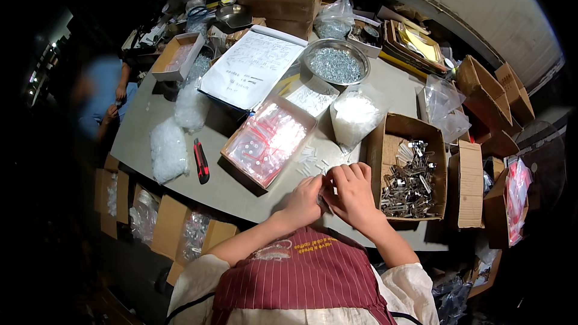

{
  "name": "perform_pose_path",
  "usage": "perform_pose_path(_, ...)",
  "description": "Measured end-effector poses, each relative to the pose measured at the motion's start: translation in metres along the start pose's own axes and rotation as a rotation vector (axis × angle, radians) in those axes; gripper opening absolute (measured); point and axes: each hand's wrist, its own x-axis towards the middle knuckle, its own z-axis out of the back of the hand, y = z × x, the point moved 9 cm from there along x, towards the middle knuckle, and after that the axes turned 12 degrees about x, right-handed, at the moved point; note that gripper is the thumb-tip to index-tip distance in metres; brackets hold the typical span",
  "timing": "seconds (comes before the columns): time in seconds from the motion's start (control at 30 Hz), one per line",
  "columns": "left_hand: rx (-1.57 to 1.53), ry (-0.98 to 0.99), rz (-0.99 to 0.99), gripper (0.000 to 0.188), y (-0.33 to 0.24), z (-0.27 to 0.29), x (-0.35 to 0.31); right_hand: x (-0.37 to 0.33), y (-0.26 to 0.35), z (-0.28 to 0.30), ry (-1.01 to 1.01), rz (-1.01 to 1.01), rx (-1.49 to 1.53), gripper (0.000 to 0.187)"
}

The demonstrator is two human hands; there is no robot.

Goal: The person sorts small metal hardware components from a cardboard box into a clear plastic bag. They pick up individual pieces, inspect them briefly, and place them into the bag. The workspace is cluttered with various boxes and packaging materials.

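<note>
Pinching a small, half-hidden part between closed fingertips, left hand and right hand meet, white tubes lying just beyond and clips just right, seemingly for easy reach.

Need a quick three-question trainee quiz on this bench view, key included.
1. True or false: the red-and-black cutter lies left of the left hand.
2. The clip-like metal pieces just right of the right hand lie in: a) a clear bag; b) an open cardboard box; c) a white tray?
3. Fill in the colour: the person's striped apron is ____.

Key: 1 true; 2 b; 3 maroon.
</note>
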Motion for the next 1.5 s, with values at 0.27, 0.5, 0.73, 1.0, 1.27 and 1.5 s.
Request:
perform_pose_path(0.27, -0.386, 0.146, 0.128, 0.024, 0.004, 0.000, -0.003, 0.003, 0.014, 0.028, 0.106, 0.149, 0.337, 0.023)
perform_pose_path(0.5, -0.478, 0.193, 0.137, 0.029, 0.000, 0.016, -0.001, -0.004, 0.021, 0.030, 0.124, 0.205, 0.342, 0.015)
perform_pose_path(0.73, -0.458, -0.091, 0.173, 0.015, 0.006, 0.050, 0.002, -0.010, -0.001, 0.035, -0.108, 0.007, 0.428, 0.013)
perform_pose_path(1.0, -0.198, -0.181, 0.013, 0.007, -0.019, 0.080, -0.001, -0.009, 0.007, 0.015, -0.094, 0.017, 0.555, 0.019)
perform_pose_path(1.27, -0.059, -0.194, -0.108, 0.008, -0.030, 0.109, -0.016, -0.003, 0.033, -0.011, 0.046, 0.125, 0.545, 0.012)
perform_pose_path(1.5, -0.214, -0.342, 0.157, 0.009, 0.031, 0.163, -0.058, 0.030, 0.075, -0.042, 0.149, 0.258, 0.611, 0.008)
